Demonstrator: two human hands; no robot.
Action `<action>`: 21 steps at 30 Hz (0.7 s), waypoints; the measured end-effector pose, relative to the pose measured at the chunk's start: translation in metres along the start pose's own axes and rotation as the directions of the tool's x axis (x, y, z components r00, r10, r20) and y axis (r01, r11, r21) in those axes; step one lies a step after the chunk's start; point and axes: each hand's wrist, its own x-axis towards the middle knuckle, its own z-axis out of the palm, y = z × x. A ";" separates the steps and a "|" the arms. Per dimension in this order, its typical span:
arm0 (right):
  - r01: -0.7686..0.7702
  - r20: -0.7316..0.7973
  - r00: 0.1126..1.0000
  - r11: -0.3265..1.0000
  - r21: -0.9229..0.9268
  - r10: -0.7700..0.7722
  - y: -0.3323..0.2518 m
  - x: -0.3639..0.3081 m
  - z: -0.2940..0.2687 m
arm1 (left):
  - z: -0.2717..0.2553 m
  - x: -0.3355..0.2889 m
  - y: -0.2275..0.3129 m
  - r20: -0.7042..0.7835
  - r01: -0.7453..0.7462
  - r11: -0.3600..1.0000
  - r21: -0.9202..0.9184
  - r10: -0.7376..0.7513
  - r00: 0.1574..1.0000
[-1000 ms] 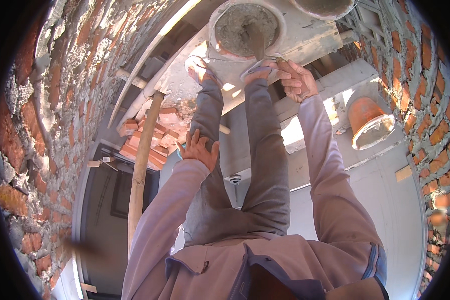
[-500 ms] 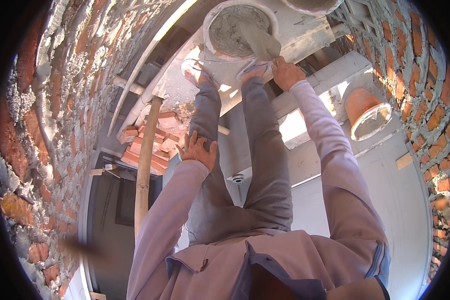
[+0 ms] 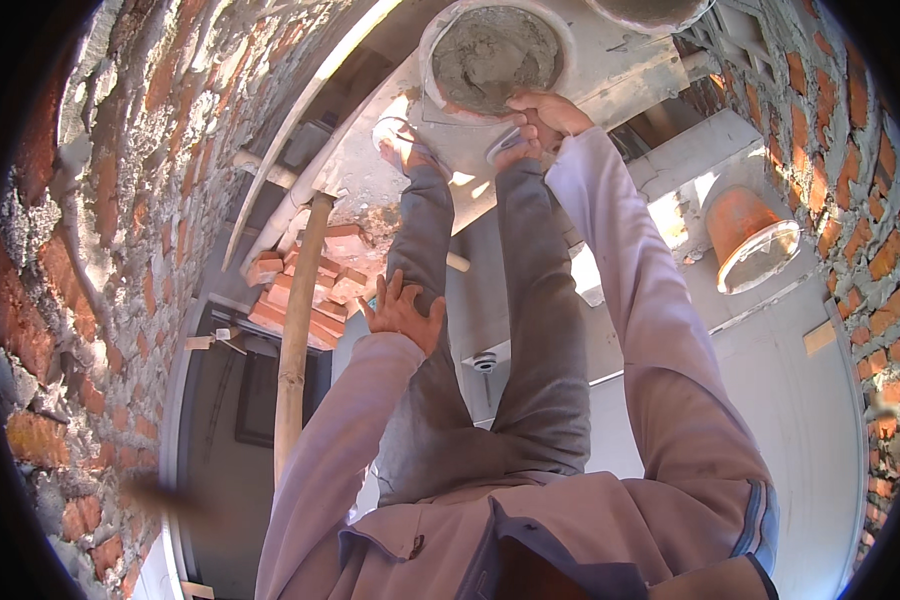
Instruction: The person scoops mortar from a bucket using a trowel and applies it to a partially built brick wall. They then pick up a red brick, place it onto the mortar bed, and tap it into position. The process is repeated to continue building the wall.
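Note:
A round pan of wet grey mortar [image 3: 496, 60] stands on a board platform just beyond my feet. At its near right rim is my right hand [image 3: 552, 114], closed round the handle end of a trowel. The trowel's blade does not show apart from the mortar; it seems sunk in it. My left hand [image 3: 407, 314] lies on my left leg near the knee, fingers spread and holding nothing. Both of my feet [image 3: 515, 145] are on the near part of the board platform [image 3: 630, 75], in sandals.
Rough brick walls rise on the left [image 3: 120, 250] and right [image 3: 860, 220]. Broken bricks [image 3: 320, 290] are piled beside a bamboo pole [image 3: 295, 350]. An orange bucket [image 3: 745, 235] sits on a ledge at right. Another mortar pan [image 3: 650, 10] is at the far edge.
The trowel, earlier showing a mortar-coated blade over the pan's near right rim, has gone into the mortar with my right hand. My left hand stays on my leg. The view has shifted slightly.

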 end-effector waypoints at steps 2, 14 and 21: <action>-0.026 0.131 0.991 0.969 0.246 -0.007 0.010 -0.002 -0.035 | -0.003 -0.001 0.003 0.006 0.003 1.000 0.013 -0.004 1.000; 0.130 -0.158 0.973 0.967 -0.218 -0.166 0.056 -0.111 -0.004 | 0.000 0.002 -0.003 -0.035 -0.018 0.999 -0.045 0.016 0.999; -0.130 -0.384 0.901 0.723 -0.679 -0.199 0.041 -0.047 0.026 | -0.005 0.000 -0.004 -0.039 -0.035 0.999 -0.003 0.035 0.999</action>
